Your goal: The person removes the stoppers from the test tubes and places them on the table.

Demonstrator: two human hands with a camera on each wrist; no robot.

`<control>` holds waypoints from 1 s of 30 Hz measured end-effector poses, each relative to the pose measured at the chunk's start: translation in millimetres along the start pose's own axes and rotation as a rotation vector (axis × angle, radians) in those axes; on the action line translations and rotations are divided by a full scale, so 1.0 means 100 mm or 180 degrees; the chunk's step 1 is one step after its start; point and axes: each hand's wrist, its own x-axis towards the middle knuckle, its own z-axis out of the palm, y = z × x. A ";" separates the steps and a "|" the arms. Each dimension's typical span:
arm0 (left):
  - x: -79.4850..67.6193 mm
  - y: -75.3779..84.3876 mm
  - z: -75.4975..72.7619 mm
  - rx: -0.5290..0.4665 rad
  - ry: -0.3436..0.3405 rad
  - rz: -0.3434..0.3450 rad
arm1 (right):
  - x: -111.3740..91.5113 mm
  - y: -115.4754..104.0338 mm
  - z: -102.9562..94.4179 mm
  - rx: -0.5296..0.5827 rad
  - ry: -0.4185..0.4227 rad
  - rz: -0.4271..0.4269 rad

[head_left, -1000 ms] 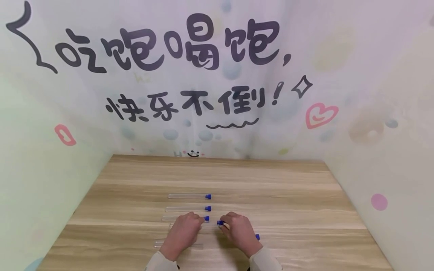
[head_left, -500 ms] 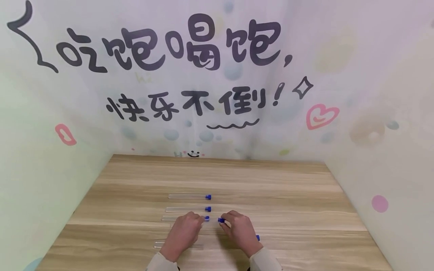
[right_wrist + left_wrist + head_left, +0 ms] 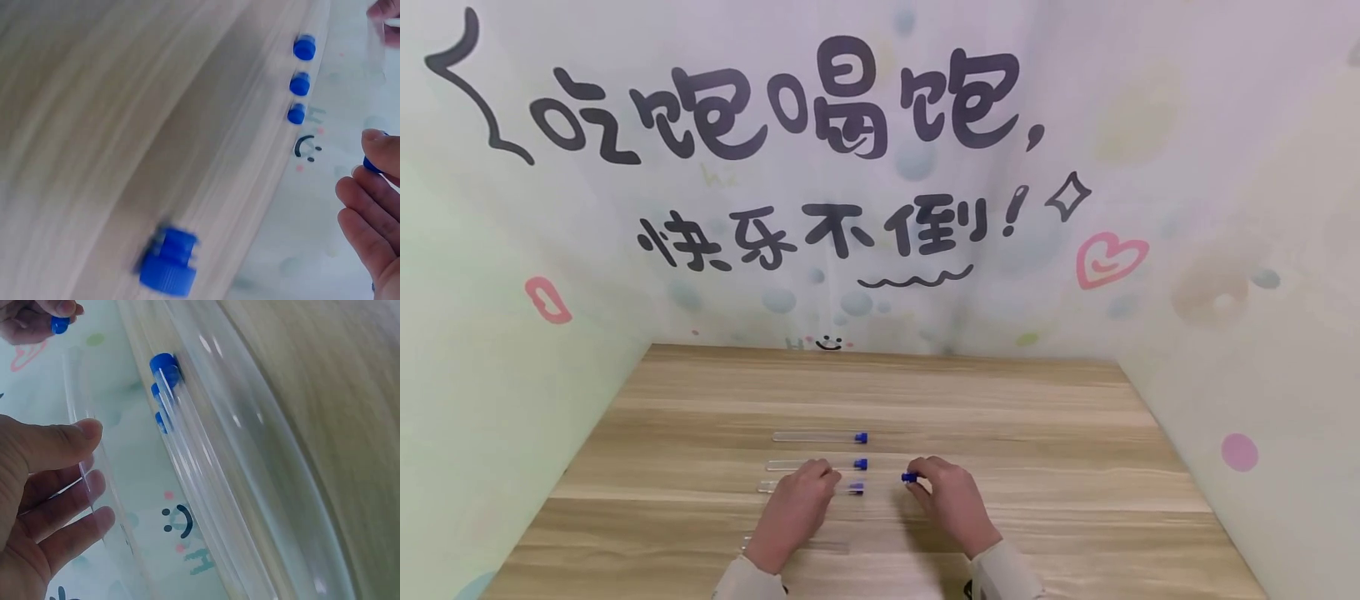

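My left hand [image 3: 793,508] pinches a clear test tube [image 3: 122,540] between thumb and fingers, raised above the table. That tube has no cap on its visible end. To the right, my right hand [image 3: 951,500] pinches a small blue cap [image 3: 909,477], apart from the tube. Three capped test tubes lie in a row beyond the hands: a far tube [image 3: 812,437], a middle tube [image 3: 782,466] and a near tube [image 3: 766,487], partly behind my left hand. Another clear tube [image 3: 831,547] lies nearer, mostly hidden by my left wrist.
A loose blue cap [image 3: 167,262] lies on the table in the right wrist view; my right hand hides it in the head view. The wood-grain table [image 3: 1037,417] meets a printed wall [image 3: 760,317] at its back and pale walls at both sides.
My hands have moved apart and away from me: the left goes slightly left with the tube, the right goes right with the blue cap. The loose cap on the right has become hidden.
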 end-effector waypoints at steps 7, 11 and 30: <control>-0.04 -0.06 0.01 -0.0036 -0.0079 -0.0046 | -0.01 0.15 -0.10 -0.0056 0.0014 0.0166; -0.07 -0.08 0.00 -0.0087 -0.0109 -0.0054 | -0.04 0.26 -0.14 -0.0073 -0.0132 0.0351; -0.19 -0.16 0.00 -0.0118 -0.0405 -0.0101 | -0.23 0.57 -0.16 -0.0268 -0.0810 0.0897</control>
